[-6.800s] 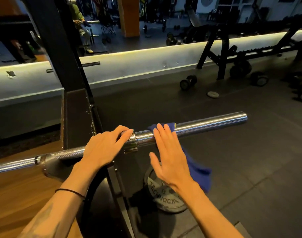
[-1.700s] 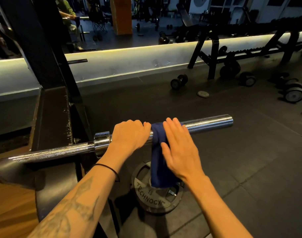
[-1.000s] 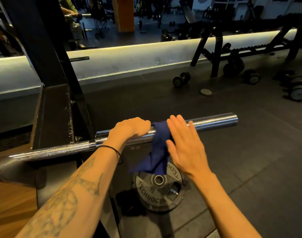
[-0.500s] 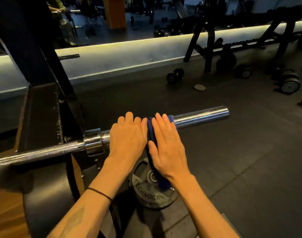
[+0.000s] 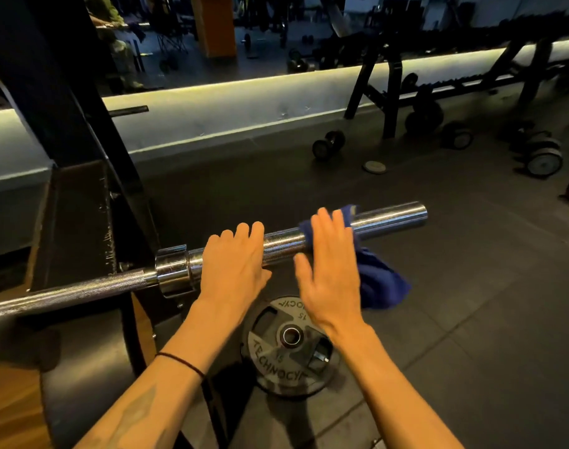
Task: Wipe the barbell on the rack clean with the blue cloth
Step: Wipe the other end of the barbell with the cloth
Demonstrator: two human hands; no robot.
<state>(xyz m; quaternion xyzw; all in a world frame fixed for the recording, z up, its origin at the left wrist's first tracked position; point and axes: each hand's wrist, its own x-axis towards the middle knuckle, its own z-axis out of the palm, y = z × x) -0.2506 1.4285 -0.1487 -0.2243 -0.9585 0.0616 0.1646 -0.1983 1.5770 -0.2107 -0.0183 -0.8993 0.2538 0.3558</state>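
Observation:
The chrome barbell (image 5: pixel 390 218) lies across the black rack (image 5: pixel 79 222), its bare sleeve pointing right. My left hand (image 5: pixel 234 264) rests on the sleeve just right of the collar, fingers laid over the top. My right hand (image 5: pixel 328 270) presses the blue cloth (image 5: pixel 380 280) flat against the sleeve further right, fingers straight. The cloth drapes over the bar and hangs down to the right of my hand.
A black weight plate (image 5: pixel 289 348) lies flat on the rubber floor below my hands. Dumbbells (image 5: pixel 328 144) and a small disc (image 5: pixel 373 166) are scattered near a dumbbell rack (image 5: pixel 390 92) at the back right. A lit ledge (image 5: pixel 244 105) runs along the mirror wall.
My right hand has slid the cloth to the right along the sleeve, away from my left hand, and the cloth's tail has swung out to the right. My left hand stays near the collar.

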